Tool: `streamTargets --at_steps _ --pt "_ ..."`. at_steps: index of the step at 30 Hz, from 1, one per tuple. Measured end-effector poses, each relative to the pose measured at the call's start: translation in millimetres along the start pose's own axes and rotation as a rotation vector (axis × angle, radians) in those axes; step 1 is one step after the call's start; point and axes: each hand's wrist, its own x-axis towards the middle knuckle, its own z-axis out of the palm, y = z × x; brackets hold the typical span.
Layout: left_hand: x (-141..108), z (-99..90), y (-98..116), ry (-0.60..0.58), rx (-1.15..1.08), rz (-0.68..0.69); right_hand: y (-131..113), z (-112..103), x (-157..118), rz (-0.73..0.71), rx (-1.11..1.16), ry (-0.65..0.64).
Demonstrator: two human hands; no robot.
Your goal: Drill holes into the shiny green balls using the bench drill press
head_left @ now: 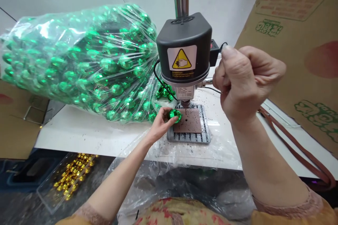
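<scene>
Green ball (pixel 174 114), one, in the left hand (pixel 159 126), grip narrow, thumb and fingers pinching it, at ten o'clock from the hole (pixel 186 120) in the board (pixel 195 123) below the drill (pixel 185 61); contact with the board cannot be told. Right hand (pixel 245 81), at two o'clock from the ball, grip a closed fist, seemingly about the lever (pixel 208 82), whose end is hidden. Handling note: ball best centred beneath the chuck (pixel 185 104), held steady from nine o'clock, left hand clear, lever worked slowly and evenly
</scene>
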Motion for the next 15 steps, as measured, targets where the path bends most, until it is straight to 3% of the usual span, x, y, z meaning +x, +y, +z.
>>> streamTargets --at_steps 9,15 --pt "8.4 8.4 -3.4 -0.106 0.303 0.061 -7.2 0.1 -0.8 0.016 -0.003 -0.017" --pt "9.8 13.6 3.9 -0.033 0.313 0.041 -9.1 1.2 1.0 0.031 0.023 -0.004"
